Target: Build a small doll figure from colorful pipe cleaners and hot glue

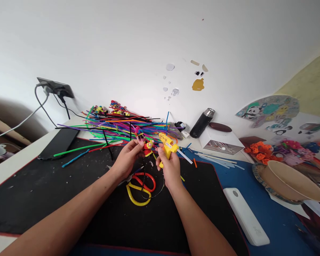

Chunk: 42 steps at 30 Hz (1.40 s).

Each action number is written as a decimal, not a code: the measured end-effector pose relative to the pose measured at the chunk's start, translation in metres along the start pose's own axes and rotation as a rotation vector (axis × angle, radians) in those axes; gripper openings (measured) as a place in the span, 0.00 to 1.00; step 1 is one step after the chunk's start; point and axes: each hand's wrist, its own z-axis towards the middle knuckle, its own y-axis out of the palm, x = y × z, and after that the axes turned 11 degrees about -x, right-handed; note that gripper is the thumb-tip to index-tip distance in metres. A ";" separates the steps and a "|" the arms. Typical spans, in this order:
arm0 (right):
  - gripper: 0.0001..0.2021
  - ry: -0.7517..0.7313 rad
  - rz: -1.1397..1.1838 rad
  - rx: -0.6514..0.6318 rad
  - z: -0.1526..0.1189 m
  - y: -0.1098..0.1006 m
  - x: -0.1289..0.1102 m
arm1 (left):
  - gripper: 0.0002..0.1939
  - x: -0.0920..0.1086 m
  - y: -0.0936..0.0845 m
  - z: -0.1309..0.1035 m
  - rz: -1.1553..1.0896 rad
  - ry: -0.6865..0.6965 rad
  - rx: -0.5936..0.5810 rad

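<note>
My left hand (pixel 129 154) pinches a small colourful pipe-cleaner figure (pixel 148 147), with red and yellow parts hanging to the right of the fingers and a pink and blue part above them. In my right hand (pixel 170 167) is a yellow hot glue gun (pixel 168 145), gripped by its handle, its nozzle toward the upper left near the figure. A translucent glue stick (pixel 185 156) sticks out of its back end. Below the hands, scissors (pixel 138 203) with one red and one yellow handle loop lie on the black mat (pixel 138 231); their blades are partly hidden by my left hand.
Behind my hands lies a pile of coloured pipe cleaners (pixel 117 124), with several small figures (pixel 116 105) at its back. A black thermos (pixel 202 122) leans by a white box (pixel 221 140). To the right are loose glue sticks (pixel 218 160), a white power bank (pixel 245 216) and a beige bowl (pixel 293 179).
</note>
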 end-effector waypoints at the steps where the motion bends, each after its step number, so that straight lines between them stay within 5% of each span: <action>1: 0.33 0.002 -0.008 -0.007 0.000 -0.001 0.001 | 0.22 0.000 0.000 0.000 -0.003 -0.003 -0.005; 31: 0.30 -0.005 0.004 -0.059 -0.002 0.002 0.005 | 0.22 0.003 0.006 -0.005 0.023 -0.021 -0.078; 42: 0.33 -0.020 0.060 0.074 0.008 -0.003 -0.003 | 0.22 0.004 0.002 -0.003 -0.023 -0.060 -0.020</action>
